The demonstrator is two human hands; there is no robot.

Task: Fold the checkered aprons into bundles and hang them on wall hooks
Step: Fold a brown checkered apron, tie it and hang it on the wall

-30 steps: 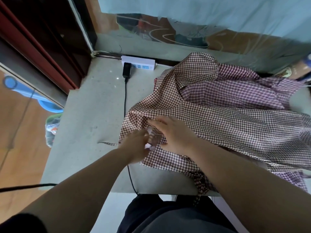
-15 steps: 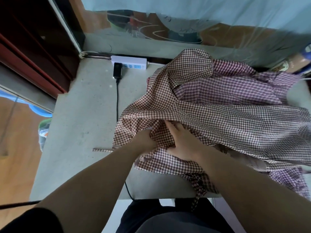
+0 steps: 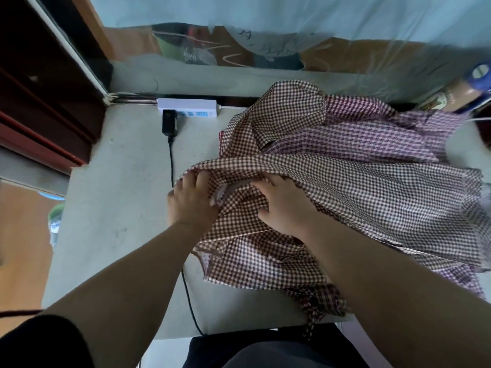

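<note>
From the head camera, the brown checkered apron (image 3: 358,192) lies crumpled across the right half of the grey table (image 3: 111,197), its near corner and a tie hanging over the front edge. It partly covers a purple checkered apron (image 3: 353,142) bunched behind it toward the wall. How many layers lie beneath cannot be made out. The left hand (image 3: 190,205) sits at the cloth's left edge, fingers pressed together and bent over the raised fold, holding it; its thumb is hidden by the fabric. The right hand (image 3: 288,208) rests on the same apron just beside it, thumb spread out to the side. Its fingers reach up under the fold, so the tips are covered and I cannot tell whether they pinch the cloth. A white power strip (image 3: 187,108) lies at the table's back edge with a black plug (image 3: 169,124) in it, and its cable (image 3: 172,160) disappears behind the left hand. At the far right a bottle (image 3: 463,92) is cut off and smeared, its label unreadable. A plastic sheet (image 3: 265,19) blurs the wall.
</note>
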